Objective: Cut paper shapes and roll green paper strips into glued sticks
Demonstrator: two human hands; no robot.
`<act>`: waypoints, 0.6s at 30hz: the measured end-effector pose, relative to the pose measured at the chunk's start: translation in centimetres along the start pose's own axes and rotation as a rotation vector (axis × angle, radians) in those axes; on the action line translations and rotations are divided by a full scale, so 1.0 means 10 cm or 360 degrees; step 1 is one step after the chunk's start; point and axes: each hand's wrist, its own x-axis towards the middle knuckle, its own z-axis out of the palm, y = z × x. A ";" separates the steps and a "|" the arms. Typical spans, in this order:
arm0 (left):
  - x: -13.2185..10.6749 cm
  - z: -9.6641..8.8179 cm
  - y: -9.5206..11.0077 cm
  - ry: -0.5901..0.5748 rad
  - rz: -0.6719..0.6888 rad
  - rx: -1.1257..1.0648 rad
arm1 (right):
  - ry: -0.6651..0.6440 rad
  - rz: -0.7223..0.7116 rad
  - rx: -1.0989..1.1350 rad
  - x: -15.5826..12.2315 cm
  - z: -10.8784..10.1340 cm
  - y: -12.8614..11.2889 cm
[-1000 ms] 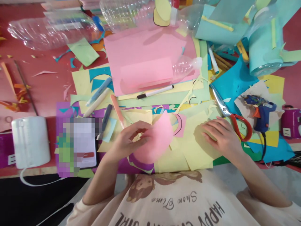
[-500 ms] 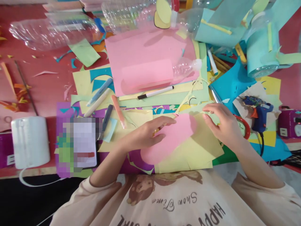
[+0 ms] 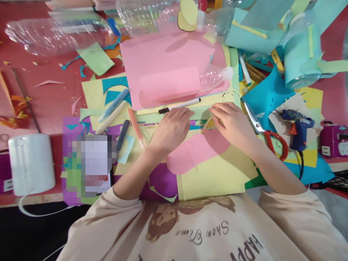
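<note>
Beyond the left hand point(image 3: 174, 127) and right hand point(image 3: 227, 117), a plastic bottle point(image 3: 213, 76) is already wrapped in pink paper point(image 3: 171, 82); nearside, a pink cutout point(image 3: 201, 146) lies shaped but loose. The hands are apart; whether either grips, I cannot tell.

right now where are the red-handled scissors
In the head view, the scissors lie right of centre, between the right hand and the blue glue gun.

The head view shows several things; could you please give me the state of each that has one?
Scissors: blades apparently closed.
Black-and-white marker: capped, lying down.
Pink cut-out: lying roughly flat.
Pink-wrapped bottle: on its side, capped.
Phone: screen lit.
Glue gun: lying down, cable attached.
</note>
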 end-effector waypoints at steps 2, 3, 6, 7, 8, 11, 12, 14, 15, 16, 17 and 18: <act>-0.01 0.05 -0.03 0.0043 -0.0046 0.0033 | -0.0043 -0.0070 0.0053 0.04 0.06 0.00; -0.02 0.07 -0.03 0.0063 -0.0056 0.0048 | -0.0054 -0.0089 0.0072 0.05 0.09 0.01; -0.06 0.12 -0.02 0.0147 -0.0090 0.0081 | -0.0041 -0.0087 0.0071 0.04 0.15 0.06; -0.07 0.13 -0.01 0.0180 -0.0107 0.0076 | -0.0026 -0.0080 0.0063 0.04 0.16 0.08; -0.07 0.14 -0.01 0.0216 -0.0128 0.0060 | -0.0011 -0.0072 0.0057 0.03 0.16 0.10; -0.07 0.17 -0.02 0.0277 -0.0183 -0.0005 | 0.0008 -0.0053 0.0053 0.01 0.16 0.14; -0.07 0.17 -0.02 0.0275 -0.0195 -0.0019 | 0.0006 -0.0039 0.0047 0.01 0.17 0.15; -0.06 0.18 -0.04 0.0249 -0.0221 -0.0032 | -0.0002 -0.0010 0.0030 0.00 0.17 0.15; -0.06 0.18 -0.04 0.0231 -0.0235 -0.0031 | -0.0005 0.0001 0.0022 0.00 0.17 0.15; -0.06 0.18 -0.05 0.0216 -0.0246 -0.0025 | -0.0010 0.0010 0.0015 0.00 0.17 0.15; -0.06 0.18 -0.06 0.0208 -0.0252 -0.0013 | -0.0012 0.0015 0.0009 0.00 0.17 0.15; -0.06 0.18 -0.06 0.0201 -0.0252 0.0006 | -0.0014 0.0016 0.0004 0.00 0.17 0.14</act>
